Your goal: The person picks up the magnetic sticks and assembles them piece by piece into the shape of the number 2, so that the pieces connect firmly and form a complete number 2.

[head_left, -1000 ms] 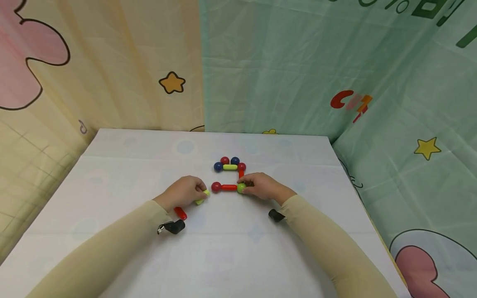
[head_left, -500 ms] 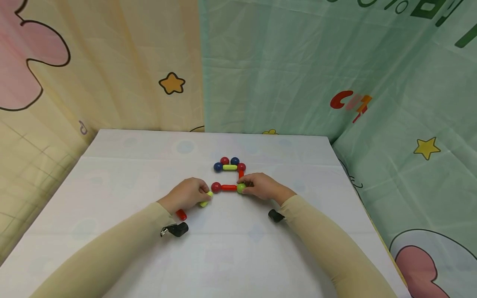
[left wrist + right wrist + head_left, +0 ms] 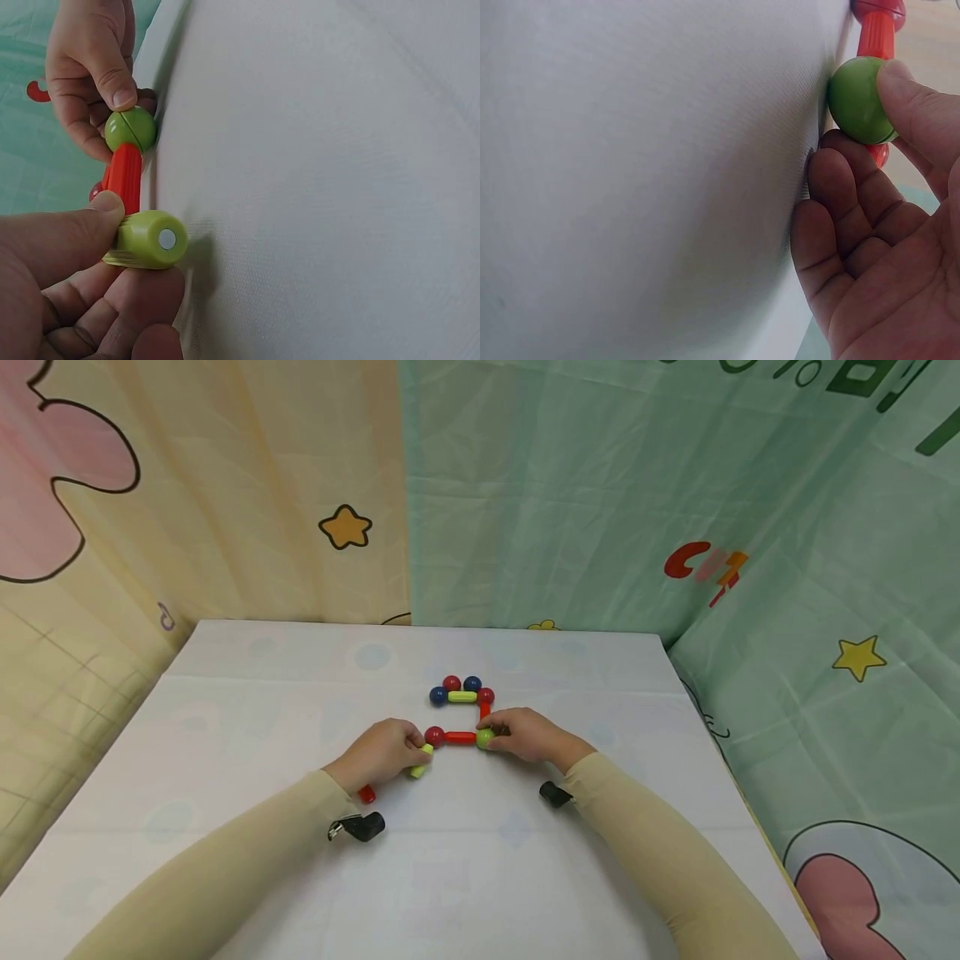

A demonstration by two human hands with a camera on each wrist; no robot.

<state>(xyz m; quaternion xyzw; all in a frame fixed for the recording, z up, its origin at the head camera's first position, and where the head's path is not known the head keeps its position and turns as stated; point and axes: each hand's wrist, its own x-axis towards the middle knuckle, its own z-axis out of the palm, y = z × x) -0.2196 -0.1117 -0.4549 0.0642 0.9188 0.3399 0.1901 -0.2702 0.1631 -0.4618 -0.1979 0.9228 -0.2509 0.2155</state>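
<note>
1. Just left of the head frame's centre, the left hand [image 3: 381, 752] pinches a ribbed yellow-green rod [image 3: 419, 766] between thumb and fingers. Its upper end is right by a glossy red ball [image 3: 434, 737]; whether they touch, I cannot tell.
2. Right of centre, the right hand [image 3: 528, 735] pinches a glossy green ball [image 3: 483, 739].
3. A ribbed red rod [image 3: 460, 738] lies level between red ball and green ball.
4. A second red rod [image 3: 485, 710] runs up the frame from the green ball to another red ball [image 3: 486, 696], joined leftward by a yellow bar [image 3: 462, 697] to a dark blue ball [image 3: 438, 696].
5. Above that bar sit a third red ball [image 3: 451, 682] and a second blue ball [image 3: 472, 683].
6. Lower left of these, a loose red piece [image 3: 367, 794] lies partly hidden by the left sleeve [image 3: 247, 852] on the white tabletop [image 3: 465, 877].
</note>
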